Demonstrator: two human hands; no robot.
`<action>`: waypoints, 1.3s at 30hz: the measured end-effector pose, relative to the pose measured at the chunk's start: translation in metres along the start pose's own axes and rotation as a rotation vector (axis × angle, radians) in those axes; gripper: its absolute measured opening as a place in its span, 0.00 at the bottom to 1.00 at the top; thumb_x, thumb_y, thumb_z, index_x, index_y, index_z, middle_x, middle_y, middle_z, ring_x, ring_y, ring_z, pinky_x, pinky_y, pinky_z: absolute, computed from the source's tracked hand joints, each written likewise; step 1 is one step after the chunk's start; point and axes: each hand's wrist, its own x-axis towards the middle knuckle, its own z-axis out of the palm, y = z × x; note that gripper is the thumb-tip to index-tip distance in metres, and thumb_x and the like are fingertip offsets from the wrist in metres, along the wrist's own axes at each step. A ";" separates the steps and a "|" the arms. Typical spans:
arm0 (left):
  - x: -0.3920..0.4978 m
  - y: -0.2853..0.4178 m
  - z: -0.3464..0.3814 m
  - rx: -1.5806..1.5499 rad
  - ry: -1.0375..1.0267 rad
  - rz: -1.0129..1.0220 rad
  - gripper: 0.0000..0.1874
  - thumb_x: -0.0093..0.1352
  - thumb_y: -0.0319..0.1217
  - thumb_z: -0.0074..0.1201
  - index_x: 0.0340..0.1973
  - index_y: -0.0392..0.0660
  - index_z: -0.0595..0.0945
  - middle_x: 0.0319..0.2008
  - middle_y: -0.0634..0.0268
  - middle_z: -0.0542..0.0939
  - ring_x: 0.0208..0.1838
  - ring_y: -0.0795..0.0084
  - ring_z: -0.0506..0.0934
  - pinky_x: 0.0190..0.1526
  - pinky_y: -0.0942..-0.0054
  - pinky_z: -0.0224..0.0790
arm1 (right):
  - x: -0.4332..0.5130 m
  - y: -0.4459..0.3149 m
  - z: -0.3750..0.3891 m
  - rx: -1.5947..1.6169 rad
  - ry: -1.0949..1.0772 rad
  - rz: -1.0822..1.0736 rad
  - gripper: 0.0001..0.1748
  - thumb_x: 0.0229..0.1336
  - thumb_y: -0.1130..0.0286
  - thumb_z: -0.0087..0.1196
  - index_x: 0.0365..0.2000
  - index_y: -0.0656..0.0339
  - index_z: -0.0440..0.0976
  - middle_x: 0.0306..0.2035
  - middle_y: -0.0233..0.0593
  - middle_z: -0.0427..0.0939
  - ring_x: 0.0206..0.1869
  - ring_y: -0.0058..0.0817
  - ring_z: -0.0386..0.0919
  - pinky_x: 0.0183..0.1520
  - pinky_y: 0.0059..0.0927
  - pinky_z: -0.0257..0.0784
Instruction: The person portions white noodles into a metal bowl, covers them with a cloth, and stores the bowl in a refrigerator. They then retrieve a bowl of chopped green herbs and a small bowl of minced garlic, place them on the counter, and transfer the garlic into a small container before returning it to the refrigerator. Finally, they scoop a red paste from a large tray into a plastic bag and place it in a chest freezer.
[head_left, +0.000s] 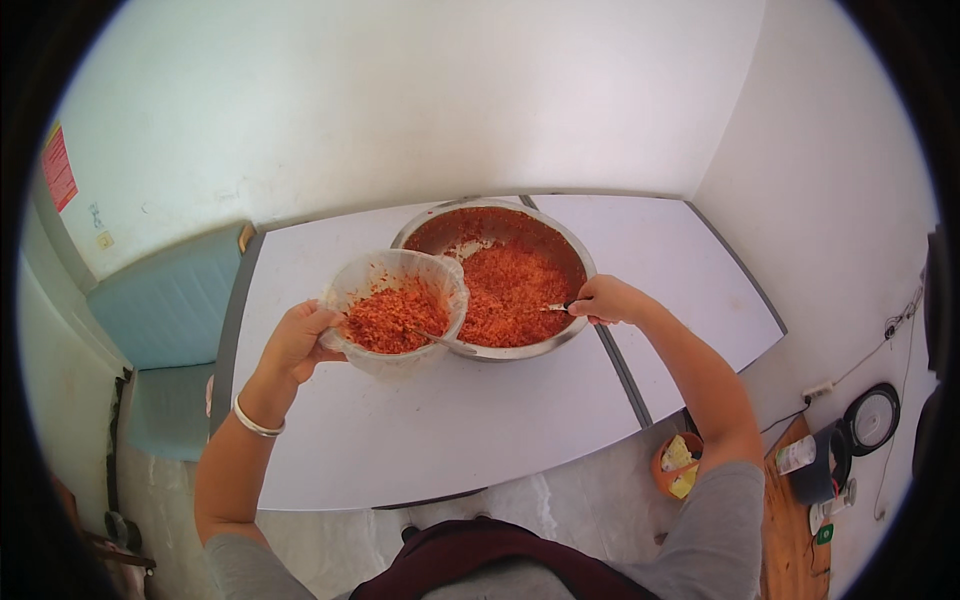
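My left hand (304, 341) grips the rim of a translucent plastic bowl (390, 367), held at the near left side of a large metal basin (574, 341). Chopped red chili-like mash (390, 315) partly fills the bowl, and a metal spoon (446, 343) rests in it with its handle over the rim. More of the red mash (517, 292) lies in the basin and is smeared up its far wall. In my right hand (611, 300) is the dark handle of a metal utensil (555, 307); its head is sunk in the basin's mash and hidden.
The basin stands on a white table (450, 442) with grey edging, against a white wall. A blue padded seat (172, 292) is at the left. On the floor at the right sits an orange basket (667, 465), near a wooden bench (787, 510) holding a dark container (817, 465).
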 end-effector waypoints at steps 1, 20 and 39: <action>0.000 0.001 0.001 0.026 0.005 0.006 0.15 0.64 0.29 0.50 0.44 0.35 0.75 0.37 0.56 0.80 0.36 0.65 0.81 0.37 0.61 0.79 | 0.000 0.005 -0.002 0.056 -0.003 0.001 0.17 0.54 0.61 0.55 0.20 0.66 0.75 0.16 0.37 0.72 0.16 0.25 0.68 0.20 0.28 0.65; 0.070 0.017 0.077 0.200 -0.027 -0.029 0.10 0.64 0.31 0.50 0.36 0.38 0.76 0.26 0.61 0.77 0.25 0.69 0.76 0.32 0.51 0.76 | -0.096 -0.048 -0.081 -0.238 0.584 -0.270 0.15 0.52 0.62 0.57 0.27 0.66 0.75 0.19 0.40 0.75 0.22 0.32 0.72 0.27 0.34 0.67; 0.025 0.021 0.035 0.045 0.020 0.097 0.16 0.65 0.31 0.49 0.45 0.34 0.74 0.36 0.55 0.80 0.34 0.62 0.80 0.34 0.60 0.78 | 0.003 -0.027 0.005 -0.943 0.807 -0.429 0.02 0.46 0.74 0.51 0.24 0.60 0.71 0.25 0.41 0.74 0.29 0.36 0.75 0.31 0.34 0.71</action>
